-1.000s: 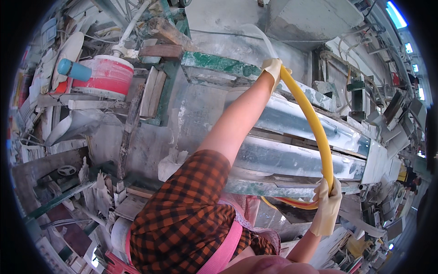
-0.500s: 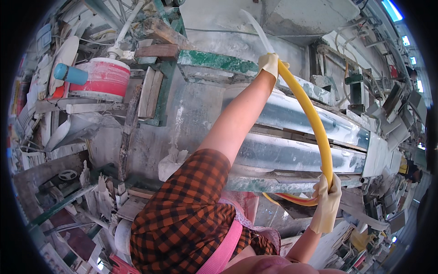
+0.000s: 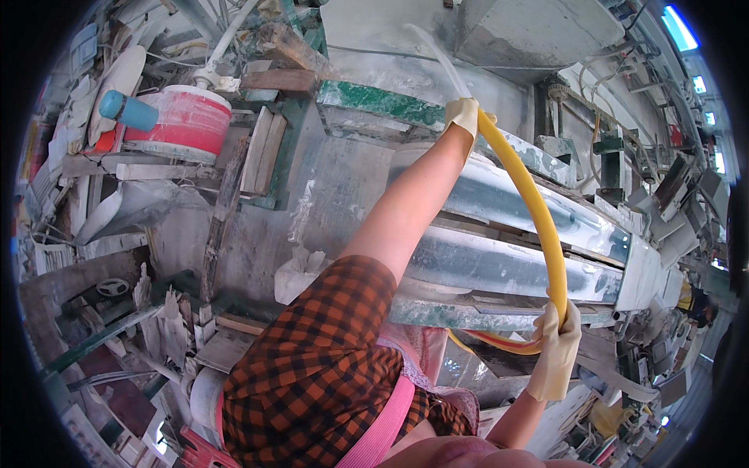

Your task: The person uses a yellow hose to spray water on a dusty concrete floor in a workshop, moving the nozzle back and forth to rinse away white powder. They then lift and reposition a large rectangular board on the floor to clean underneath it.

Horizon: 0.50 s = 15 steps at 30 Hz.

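Presently: my left hand (image 3: 462, 118), gloved, fingers wrapped round hose (image 3: 537, 203) near its spouting end | my right hand (image 3: 555, 351), gloved, fingers curled round hose lower down | hose: yellow, arched between both | water (image 3: 443, 58): jetting beyond left hand.

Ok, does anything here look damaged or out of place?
Jagged, pale pieces at lower left look broken, with uneven, pointed tops; material unclear. The yellow, flexible hose arcs smoothly, without visible kinks.
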Tool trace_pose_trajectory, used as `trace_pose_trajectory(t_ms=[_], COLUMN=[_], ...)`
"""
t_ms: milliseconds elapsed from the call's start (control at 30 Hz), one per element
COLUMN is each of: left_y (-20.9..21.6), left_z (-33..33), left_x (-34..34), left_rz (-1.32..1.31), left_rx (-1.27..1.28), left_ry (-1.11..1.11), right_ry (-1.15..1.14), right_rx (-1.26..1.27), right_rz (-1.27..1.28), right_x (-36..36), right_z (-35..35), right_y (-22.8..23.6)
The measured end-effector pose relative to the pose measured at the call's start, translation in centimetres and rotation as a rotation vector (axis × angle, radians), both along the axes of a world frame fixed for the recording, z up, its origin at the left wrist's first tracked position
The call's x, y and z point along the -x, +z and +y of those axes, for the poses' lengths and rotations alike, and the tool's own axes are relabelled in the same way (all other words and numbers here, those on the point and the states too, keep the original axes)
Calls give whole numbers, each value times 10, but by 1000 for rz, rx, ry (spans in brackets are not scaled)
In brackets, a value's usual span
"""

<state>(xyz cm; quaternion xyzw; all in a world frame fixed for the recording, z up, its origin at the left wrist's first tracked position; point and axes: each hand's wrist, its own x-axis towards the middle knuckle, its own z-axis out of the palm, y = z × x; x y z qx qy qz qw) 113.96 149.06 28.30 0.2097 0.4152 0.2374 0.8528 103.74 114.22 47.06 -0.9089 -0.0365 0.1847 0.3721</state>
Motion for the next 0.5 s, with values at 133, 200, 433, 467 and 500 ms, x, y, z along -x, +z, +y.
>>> trace_pose_trajectory(t_ms=[133, 200, 433, 467, 500], left_y=[3, 5, 10, 10, 9], left_z=[-1, -2, -3, -2, -2], left_x=[2, 1, -5, -6, -6], left_rz=[29, 36, 32, 29, 28], left_rx=[-36, -36, -27, -34, -37], left_ry=[-68, -79, -61, -46, -43], right_ry=[-8, -15, -38, -36, -33], right_rx=[-5, 1, 17, 4, -10], right_rz=[6, 3, 6, 9, 12], right_x=[3, 4, 5, 5, 5], right_z=[0, -1, -1, -2, -2], right_y=[1, 2, 2, 1, 1])
